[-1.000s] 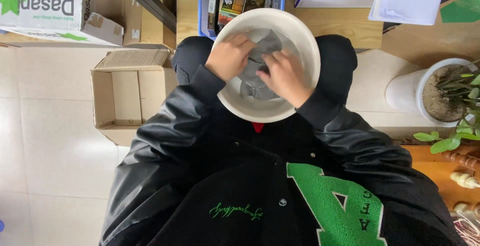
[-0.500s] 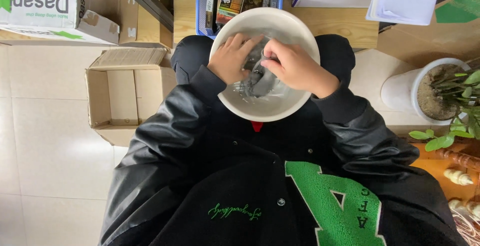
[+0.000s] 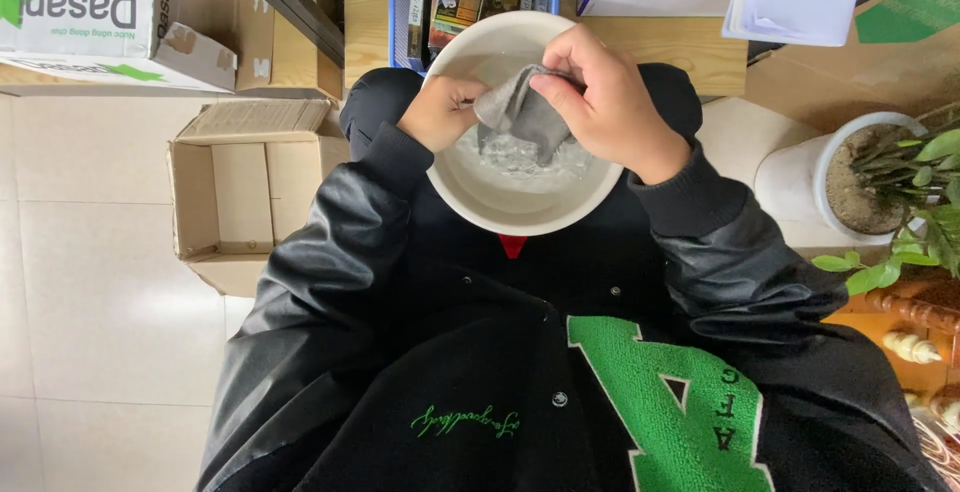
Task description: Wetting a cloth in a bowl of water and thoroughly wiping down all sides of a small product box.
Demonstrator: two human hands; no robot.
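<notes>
A white round basin (image 3: 520, 214) with soapy water rests on my lap, between my knees. Both hands are over it, holding a wet grey cloth (image 3: 520, 115). My right hand (image 3: 600, 92) grips the cloth's upper part, lifted above the water. My left hand (image 3: 440, 112) pinches the cloth's left edge near the basin's left rim. The cloth's lower end hangs toward the foamy water.
An open empty cardboard box (image 3: 245, 192) stands on the tiled floor at my left. A larger printed carton (image 3: 90, 12) lies at the top left. A wooden shelf (image 3: 520, 22) with books is ahead. A potted plant in a white pot (image 3: 870, 182) stands at my right.
The cloth was pressed down in the water under both hands. It has now been raised out of the water, with my right hand lifted higher and my left hand moved to its edge.
</notes>
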